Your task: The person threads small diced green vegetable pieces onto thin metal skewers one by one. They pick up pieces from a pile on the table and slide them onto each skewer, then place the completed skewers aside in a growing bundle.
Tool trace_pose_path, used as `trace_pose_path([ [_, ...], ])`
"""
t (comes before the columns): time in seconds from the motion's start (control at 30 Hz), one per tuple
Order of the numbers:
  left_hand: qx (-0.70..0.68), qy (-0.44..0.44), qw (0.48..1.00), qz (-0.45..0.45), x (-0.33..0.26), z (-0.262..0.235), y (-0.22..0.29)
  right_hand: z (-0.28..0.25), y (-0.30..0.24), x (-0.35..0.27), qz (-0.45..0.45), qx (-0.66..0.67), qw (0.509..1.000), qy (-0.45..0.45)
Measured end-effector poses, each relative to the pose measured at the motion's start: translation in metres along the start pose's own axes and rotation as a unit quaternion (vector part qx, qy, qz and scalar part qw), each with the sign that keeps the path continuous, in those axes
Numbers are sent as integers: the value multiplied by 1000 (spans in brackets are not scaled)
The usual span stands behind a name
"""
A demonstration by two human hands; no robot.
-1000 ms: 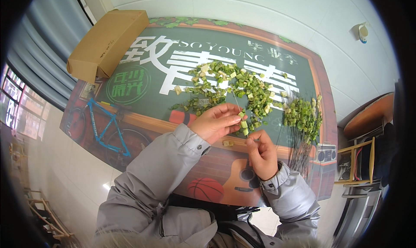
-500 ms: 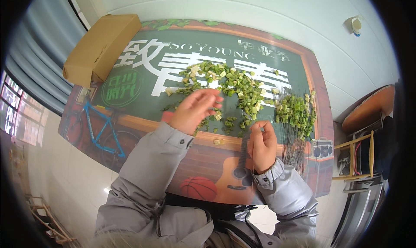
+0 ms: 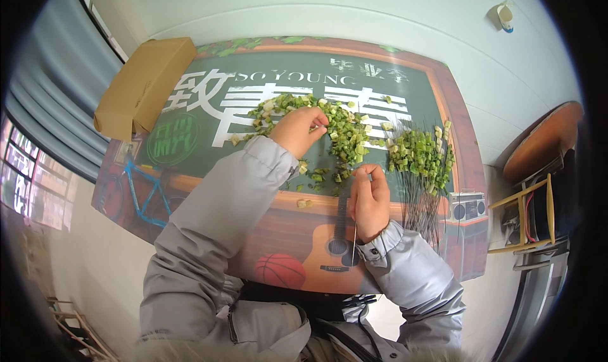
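Blue curtain (image 3: 57, 83) hangs at far left, beside a box (image 3: 149, 77) on the printed table (image 3: 297, 235). Your left hand (image 3: 296, 133) is over the chopped green pieces (image 3: 347, 137) heaped mid-table, its fingers curled; whether they grip one cannot be told. Next, your right hand (image 3: 370, 202) pinches a thin stick (image 3: 354, 235) between thumb and fingers. Further right lie loaded sticks (image 3: 419, 154), bare ends toward you; a chair (image 3: 550, 210) stands beyond.

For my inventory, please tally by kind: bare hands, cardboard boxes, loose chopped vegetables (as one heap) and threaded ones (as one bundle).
Bare hands: 2 (left hand, right hand)
Cardboard box: 1
Loose chopped vegetable heap: 1
Threaded vegetable bundle: 1
Total: 5
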State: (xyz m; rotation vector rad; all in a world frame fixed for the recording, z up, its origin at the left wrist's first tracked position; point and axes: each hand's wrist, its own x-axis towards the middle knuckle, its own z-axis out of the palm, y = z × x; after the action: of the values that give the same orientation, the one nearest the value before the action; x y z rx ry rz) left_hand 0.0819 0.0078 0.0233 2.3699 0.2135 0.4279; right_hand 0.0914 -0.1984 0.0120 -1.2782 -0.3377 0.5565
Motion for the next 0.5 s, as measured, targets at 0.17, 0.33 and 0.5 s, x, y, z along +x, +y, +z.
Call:
trace_pose_path([
  [0.17, 113, 27, 987, 115, 11, 24, 7, -1, -1, 1, -12, 29, 999, 15],
  [0.33, 115, 32, 986, 113, 21, 43, 11, 1, 3, 2, -39, -4, 999, 20],
  [0.5, 118, 53, 984, 124, 26, 55, 11, 0, 5, 3, -40, -2, 999, 6],
])
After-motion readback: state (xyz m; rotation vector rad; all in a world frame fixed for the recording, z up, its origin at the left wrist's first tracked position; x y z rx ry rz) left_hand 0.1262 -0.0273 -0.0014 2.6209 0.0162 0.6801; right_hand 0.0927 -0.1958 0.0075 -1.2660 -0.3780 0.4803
